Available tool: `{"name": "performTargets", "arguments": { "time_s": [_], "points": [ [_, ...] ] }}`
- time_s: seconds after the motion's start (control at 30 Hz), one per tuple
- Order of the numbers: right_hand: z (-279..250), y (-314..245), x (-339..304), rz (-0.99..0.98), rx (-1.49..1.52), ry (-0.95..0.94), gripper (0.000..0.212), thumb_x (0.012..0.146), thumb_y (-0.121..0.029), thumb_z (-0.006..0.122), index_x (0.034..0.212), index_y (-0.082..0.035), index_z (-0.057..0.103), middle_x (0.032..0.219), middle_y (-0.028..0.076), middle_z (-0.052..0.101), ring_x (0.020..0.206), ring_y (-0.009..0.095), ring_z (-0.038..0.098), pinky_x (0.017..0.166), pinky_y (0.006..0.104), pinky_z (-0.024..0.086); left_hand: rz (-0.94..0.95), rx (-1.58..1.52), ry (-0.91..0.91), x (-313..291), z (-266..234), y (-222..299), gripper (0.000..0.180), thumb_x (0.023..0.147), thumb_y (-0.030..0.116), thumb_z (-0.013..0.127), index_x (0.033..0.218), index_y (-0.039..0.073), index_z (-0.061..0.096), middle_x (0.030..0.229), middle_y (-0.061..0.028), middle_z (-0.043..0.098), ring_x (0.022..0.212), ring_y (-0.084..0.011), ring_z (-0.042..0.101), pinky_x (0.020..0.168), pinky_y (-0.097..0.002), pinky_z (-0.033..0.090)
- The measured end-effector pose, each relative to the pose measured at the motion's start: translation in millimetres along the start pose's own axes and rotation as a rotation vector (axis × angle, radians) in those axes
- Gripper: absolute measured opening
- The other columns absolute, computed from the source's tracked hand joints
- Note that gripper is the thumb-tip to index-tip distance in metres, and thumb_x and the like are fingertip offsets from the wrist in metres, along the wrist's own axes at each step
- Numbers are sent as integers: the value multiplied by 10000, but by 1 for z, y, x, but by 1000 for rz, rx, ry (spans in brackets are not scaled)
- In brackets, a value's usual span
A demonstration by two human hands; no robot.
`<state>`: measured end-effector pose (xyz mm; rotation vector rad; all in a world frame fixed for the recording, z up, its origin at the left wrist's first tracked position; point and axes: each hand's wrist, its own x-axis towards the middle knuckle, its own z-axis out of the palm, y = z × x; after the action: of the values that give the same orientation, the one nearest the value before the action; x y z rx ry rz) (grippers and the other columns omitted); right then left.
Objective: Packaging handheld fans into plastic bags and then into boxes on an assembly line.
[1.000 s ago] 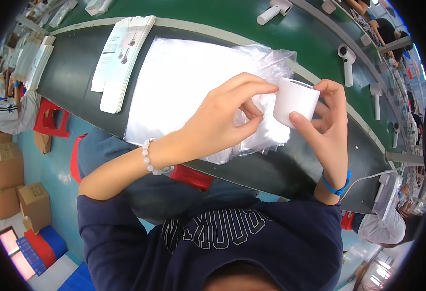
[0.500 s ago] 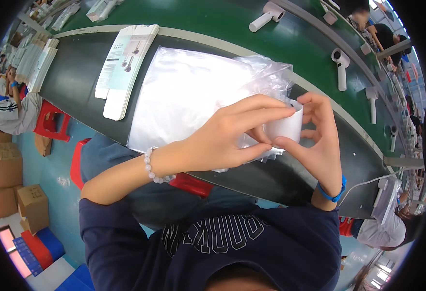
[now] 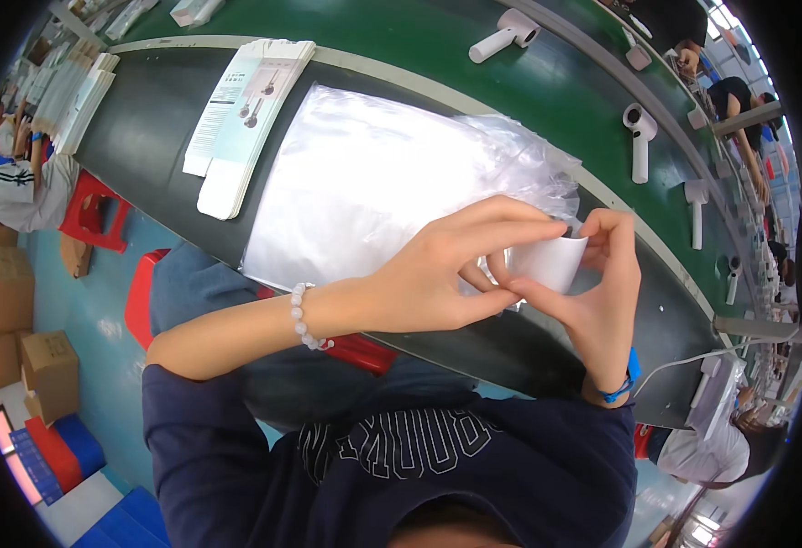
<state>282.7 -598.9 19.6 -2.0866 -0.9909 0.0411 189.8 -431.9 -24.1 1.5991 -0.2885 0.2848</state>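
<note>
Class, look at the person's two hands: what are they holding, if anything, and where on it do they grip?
Both hands hold a small white cylindrical part: left hand fingertips on its upper and left side, right hand around its right end and underside.

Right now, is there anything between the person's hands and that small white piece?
Nothing visible. Both the left hand and the right hand already grip the white piece directly with their fingers, above the stack of clear plastic bags.
</note>
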Motion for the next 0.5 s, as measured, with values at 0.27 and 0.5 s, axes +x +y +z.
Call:
{"name": "performTargets", "arguments": {
  "time_s": [0.27, 0.5],
  "points": [
    [1, 18, 6, 69, 152, -28, 539, 606, -171, 885, 934, -45, 477, 780, 12, 484, 657, 71, 459, 571, 228, 403, 144, -97, -24, 9, 1, 4, 575, 765, -112, 647, 1308, 27, 518, 1282, -121, 485, 854, -97, 560, 723, -219, 545],
    [-21, 67, 65, -329, 387, -558, 942, 504, -257, 896, 1301, -42, 441, 1047, 53, 515, 946, 167, 500, 835, 304, 407, 36, -477, 42, 20, -10, 6, 560, 780, -122, 628, 1313, -12, 497, 1311, -127, 483, 828, -76, 522, 837, -265, 482]
  ]
}}
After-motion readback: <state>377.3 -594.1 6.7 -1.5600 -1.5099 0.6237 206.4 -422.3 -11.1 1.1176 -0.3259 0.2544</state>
